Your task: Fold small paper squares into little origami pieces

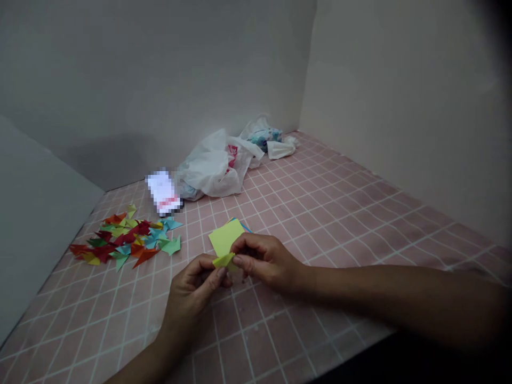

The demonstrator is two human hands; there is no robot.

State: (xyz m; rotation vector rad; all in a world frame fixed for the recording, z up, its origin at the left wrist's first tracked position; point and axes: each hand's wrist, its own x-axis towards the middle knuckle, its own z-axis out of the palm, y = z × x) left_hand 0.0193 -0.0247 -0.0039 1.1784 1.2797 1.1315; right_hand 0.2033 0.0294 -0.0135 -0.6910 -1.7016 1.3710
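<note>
Between my two hands is a small piece of folded yellow paper (224, 261), held above the table. My left hand (196, 282) pinches its left and lower edge between thumb and fingers. On the other side, the thumb and forefinger of my right hand (266, 261) grip its right end. Just behind the hands lies a stack of square paper sheets (227, 235), yellow on top with blue and other edges showing beneath. My right hand covers part of that stack's near corner.
A pile of folded paper pieces (128, 234) in several colours spreads at the left. Behind it rests a phone (162, 192) with a lit, blurred screen. A white plastic bag (216, 165) and a blue patterned packet (266, 137) lie by the wall on the pink checked tabletop (320, 213).
</note>
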